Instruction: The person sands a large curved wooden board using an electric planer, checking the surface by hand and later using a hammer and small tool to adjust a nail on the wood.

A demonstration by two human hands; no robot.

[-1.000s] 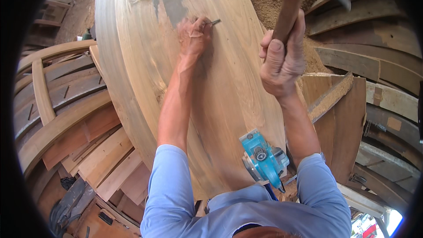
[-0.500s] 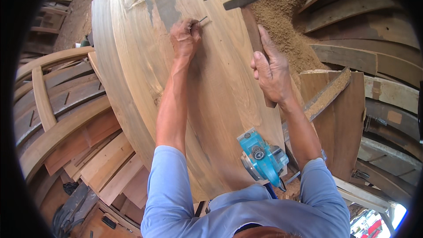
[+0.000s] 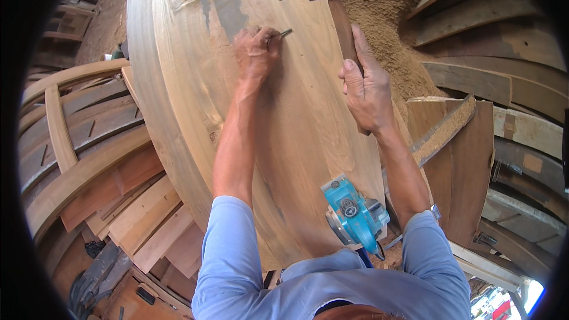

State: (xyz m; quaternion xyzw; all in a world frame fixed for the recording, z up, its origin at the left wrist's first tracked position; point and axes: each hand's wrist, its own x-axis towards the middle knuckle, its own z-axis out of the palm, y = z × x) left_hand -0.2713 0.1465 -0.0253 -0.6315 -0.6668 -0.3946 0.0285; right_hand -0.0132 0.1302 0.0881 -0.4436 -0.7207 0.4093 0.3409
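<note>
Left hand (image 3: 256, 53) is down on the big curved wooden slab (image 3: 195, 118), fingers pinched shut around a small metal nail (image 3: 283, 34) whose tip pokes out to the right, resting against the wood face. Right hand (image 3: 367, 92) is wrapped tight around the wooden handle of a hammer (image 3: 338, 9); the dark steel head is up above the nail, off to its right, not touching it. Hammer handle runs down through the fist, its butt end just showing below the palm. Slab leans away from the person, lighter bands along its left edge, grey patch near the top. Teal power planer (image 3: 352, 213) sits at the slab's lower right edge, near the right elbow. Sawdust pile (image 3: 385, 0) behind the hammer. Curved timber pieces (image 3: 77, 136) stacked left, more planks (image 3: 474, 83) at right. Both sleeves light blue.
</note>
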